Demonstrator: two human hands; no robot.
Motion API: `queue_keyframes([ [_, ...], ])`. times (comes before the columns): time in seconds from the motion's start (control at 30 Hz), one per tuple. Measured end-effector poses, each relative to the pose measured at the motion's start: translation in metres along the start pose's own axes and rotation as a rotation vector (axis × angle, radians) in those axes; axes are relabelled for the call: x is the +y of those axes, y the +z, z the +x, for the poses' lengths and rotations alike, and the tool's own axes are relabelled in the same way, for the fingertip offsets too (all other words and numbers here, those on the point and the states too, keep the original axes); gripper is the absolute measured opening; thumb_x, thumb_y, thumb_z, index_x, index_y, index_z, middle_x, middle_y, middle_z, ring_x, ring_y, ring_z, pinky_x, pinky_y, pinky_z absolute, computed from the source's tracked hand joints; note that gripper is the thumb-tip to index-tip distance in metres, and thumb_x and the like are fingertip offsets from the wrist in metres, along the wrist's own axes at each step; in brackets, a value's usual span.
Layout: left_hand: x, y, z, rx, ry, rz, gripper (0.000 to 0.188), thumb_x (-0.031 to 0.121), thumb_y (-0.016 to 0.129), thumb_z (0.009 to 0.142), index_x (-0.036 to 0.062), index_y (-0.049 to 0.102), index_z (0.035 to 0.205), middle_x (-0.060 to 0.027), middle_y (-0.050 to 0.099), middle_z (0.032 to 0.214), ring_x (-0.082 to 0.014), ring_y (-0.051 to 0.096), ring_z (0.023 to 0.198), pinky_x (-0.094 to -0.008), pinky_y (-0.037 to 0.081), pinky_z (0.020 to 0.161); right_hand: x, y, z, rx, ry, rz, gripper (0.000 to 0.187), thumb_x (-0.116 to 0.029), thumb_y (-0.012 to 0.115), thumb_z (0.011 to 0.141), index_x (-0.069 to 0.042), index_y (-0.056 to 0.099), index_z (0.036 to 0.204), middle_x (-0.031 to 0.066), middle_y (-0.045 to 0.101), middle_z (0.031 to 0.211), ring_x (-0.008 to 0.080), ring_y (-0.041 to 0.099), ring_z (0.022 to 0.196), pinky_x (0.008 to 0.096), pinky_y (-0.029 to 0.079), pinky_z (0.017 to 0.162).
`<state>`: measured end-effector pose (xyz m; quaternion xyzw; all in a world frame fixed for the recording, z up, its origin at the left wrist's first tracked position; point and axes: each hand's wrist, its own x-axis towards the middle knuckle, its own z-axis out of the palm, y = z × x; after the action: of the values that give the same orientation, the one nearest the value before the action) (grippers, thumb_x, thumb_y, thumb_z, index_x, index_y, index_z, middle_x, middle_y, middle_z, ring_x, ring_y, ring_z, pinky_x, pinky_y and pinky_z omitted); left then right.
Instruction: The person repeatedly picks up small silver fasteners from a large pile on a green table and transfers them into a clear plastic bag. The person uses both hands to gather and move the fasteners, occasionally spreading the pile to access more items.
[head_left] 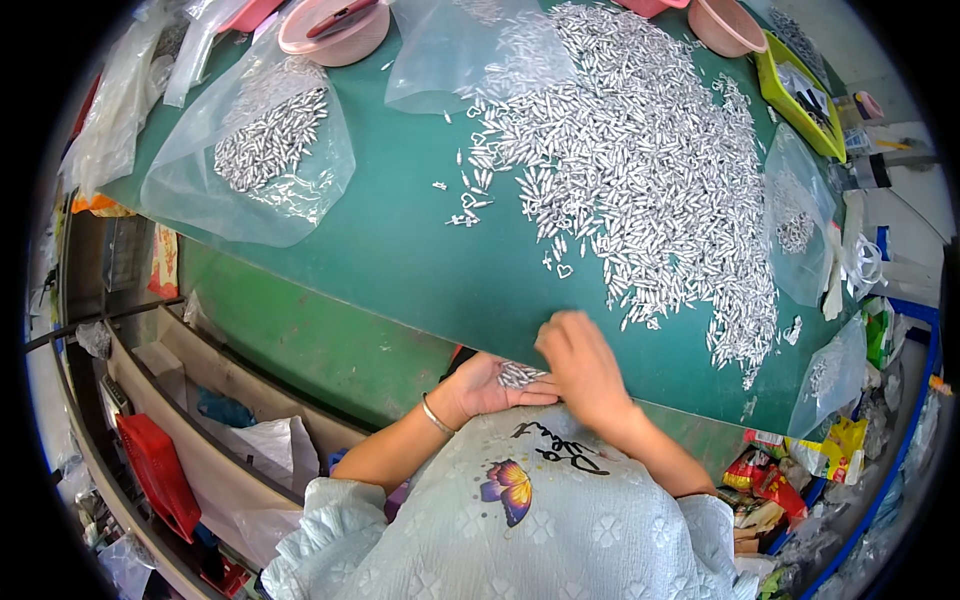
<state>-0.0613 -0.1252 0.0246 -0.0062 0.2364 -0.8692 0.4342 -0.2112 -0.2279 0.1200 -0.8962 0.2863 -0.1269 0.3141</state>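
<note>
My left hand (480,387) is palm up just below the table's front edge, cupped around a handful of small silver pointed metal pieces (517,375). Beside it, my right hand (585,368) is over the edge of the green table (400,290), fingers bent downward. Motion smears those fingers, so I cannot tell whether they grip anything. A large heap of similar silver pieces (640,160) spreads across the table's middle and right. At its left fringe lie a few loose pieces, including a heart-shaped outline (564,271).
A clear plastic bag (310,215) with silver pieces lies at left, and another bag (430,75) at the back. Pink bowls (335,45) and a yellow-green basket (800,100) line the far side. Lower left are a shelf (240,400) and a red basket (158,475); packets (835,450) crowd the right.
</note>
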Motion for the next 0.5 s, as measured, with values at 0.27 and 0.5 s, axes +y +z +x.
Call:
queue_keyframes([
  [0.27, -0.008, 0.015, 0.005, 0.330, 0.014, 0.217, 0.042, 0.021, 0.042, 0.101, -0.0105, 0.050, 0.127, -0.0277, 0.059, 0.125, -0.0368, 0.061, 0.114, -0.0462, 0.051, 0.100, 0.015, -0.020, -0.016, 0.282, 0.077, -0.121, 0.044, -0.016, 0.073, 0.078, -0.001, 0.058, 0.116, 0.0187, 0.051, 0.125, 0.0374, 0.050, 0.112, 0.0503, 0.039, 0.092],
  [0.5, -0.013, 0.055, -0.044, 0.518, 0.115, 0.521, 0.029, 0.018, 0.053, 0.100, -0.0051, 0.063, 0.112, -0.0048, 0.059, 0.085, -0.0084, 0.050, 0.065, -0.0204, 0.046, 0.056, 0.029, -0.013, -0.019, 0.207, 0.389, -0.374, 0.063, -0.021, 0.070, 0.085, -0.002, 0.044, 0.139, 0.0258, 0.028, 0.150, 0.0496, 0.020, 0.139, 0.0628, 0.017, 0.110],
])
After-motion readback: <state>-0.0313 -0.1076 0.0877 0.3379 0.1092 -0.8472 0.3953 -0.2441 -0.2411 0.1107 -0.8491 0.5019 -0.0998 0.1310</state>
